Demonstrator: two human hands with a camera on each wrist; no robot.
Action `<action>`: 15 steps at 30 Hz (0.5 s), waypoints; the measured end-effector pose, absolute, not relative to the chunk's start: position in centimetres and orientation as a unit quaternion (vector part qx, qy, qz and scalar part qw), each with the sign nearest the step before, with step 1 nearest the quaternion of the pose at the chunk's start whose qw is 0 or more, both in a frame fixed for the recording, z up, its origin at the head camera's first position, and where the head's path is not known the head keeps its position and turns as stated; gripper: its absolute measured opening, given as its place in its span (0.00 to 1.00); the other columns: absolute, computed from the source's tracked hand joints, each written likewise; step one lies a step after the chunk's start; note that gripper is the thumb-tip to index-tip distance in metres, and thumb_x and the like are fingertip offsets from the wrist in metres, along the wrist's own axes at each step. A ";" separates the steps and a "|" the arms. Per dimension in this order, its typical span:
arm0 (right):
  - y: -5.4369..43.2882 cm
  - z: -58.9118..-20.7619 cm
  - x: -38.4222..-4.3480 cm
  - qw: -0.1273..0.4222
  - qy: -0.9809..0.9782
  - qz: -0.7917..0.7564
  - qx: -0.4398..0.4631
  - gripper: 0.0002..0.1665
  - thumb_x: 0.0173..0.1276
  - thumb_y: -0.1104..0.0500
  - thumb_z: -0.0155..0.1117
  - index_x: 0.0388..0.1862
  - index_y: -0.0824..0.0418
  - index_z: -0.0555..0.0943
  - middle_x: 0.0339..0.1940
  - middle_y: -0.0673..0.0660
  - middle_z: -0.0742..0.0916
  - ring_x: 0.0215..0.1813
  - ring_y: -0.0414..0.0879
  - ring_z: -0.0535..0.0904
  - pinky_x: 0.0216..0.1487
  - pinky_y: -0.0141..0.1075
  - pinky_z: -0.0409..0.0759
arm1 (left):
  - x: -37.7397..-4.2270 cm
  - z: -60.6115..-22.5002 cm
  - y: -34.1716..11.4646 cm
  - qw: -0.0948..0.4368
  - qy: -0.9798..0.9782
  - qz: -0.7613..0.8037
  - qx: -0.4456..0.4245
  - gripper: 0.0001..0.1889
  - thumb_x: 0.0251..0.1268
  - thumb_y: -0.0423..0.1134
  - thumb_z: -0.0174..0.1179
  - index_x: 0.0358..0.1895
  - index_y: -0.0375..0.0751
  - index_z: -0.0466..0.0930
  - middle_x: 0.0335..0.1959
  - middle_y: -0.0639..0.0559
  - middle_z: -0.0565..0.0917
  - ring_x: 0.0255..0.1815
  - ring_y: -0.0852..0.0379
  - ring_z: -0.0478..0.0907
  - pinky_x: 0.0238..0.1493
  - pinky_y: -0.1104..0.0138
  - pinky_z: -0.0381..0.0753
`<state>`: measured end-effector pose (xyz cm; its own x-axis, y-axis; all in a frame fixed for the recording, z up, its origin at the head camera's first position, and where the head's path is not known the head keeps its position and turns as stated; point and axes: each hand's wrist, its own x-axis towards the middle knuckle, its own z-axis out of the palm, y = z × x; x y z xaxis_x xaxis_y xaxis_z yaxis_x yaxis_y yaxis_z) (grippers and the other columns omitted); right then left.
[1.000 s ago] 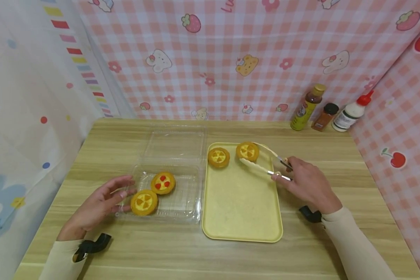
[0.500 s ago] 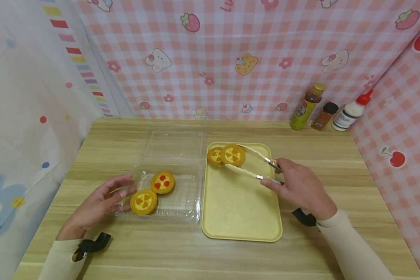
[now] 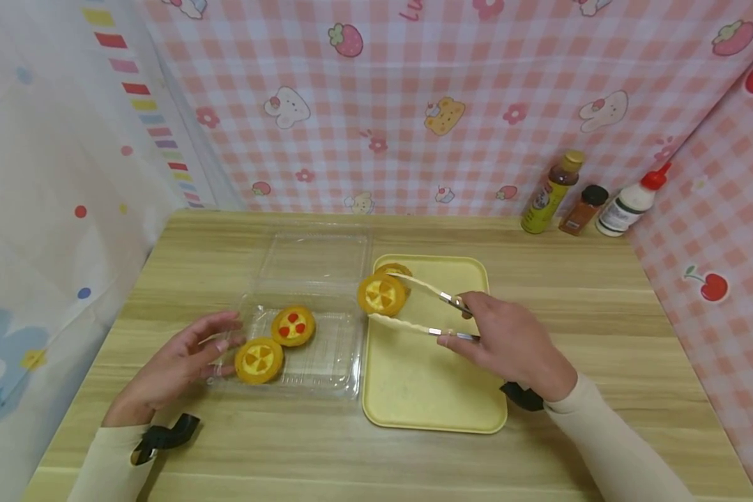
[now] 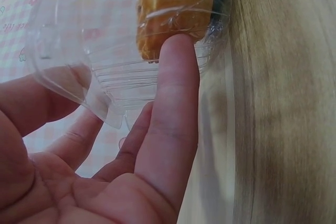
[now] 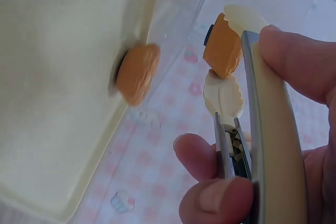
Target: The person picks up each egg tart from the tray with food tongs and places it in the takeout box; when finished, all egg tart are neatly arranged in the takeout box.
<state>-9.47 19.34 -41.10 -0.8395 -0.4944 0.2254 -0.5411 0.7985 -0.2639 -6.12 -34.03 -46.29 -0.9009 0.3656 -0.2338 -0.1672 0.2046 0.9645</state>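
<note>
Head view: the right hand (image 3: 514, 345) grips the tongs (image 3: 436, 332), whose tips clamp a raised tart (image 3: 381, 296) over the left edge of the yellow tray (image 3: 436, 383). A second tart (image 3: 397, 268), partly covered, rests at the tray's far left corner. Left of the tray, the left hand (image 3: 178, 362), unclenched, fingers extended, lies against the clear container (image 3: 332, 352), which holds a red-dotted tart (image 3: 292, 326) and a yellow-topped tart (image 3: 259, 360).

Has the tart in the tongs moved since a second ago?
Yes, left: in the head view, the held tart overlaps the left edge of the tray, nearer the clear container.
</note>
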 end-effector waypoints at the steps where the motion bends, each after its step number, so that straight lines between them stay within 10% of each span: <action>1: 19.1 -41.2 -9.4 0.072 -0.944 0.160 0.279 0.34 0.65 0.32 0.75 0.51 0.57 0.80 0.35 0.50 0.87 0.25 0.38 0.75 0.29 0.37 0.79 | -6.1 -46.3 -34.0 0.211 0.747 0.627 0.068 0.29 0.87 0.40 0.51 0.83 0.39 0.56 0.76 0.51 0.69 0.67 0.68 0.79 0.56 0.61 0.91; 15: 15.0 -41.4 -8.1 0.020 -0.931 0.147 0.333 0.34 0.68 0.27 0.69 0.52 0.54 0.79 0.39 0.48 0.87 0.23 0.36 0.74 0.23 0.31 0.74 | -6.0 -46.4 -34.0 0.207 0.746 0.629 0.073 0.29 0.87 0.39 0.51 0.83 0.38 0.56 0.75 0.51 0.70 0.67 0.68 0.79 0.56 0.61 0.91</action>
<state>-8.14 15.03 -41.42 -0.7780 -0.6134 0.1356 -0.6254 0.7357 -0.2600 -6.04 -34.03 -46.35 -0.9034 0.3700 -0.2167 -0.1513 0.1979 0.9685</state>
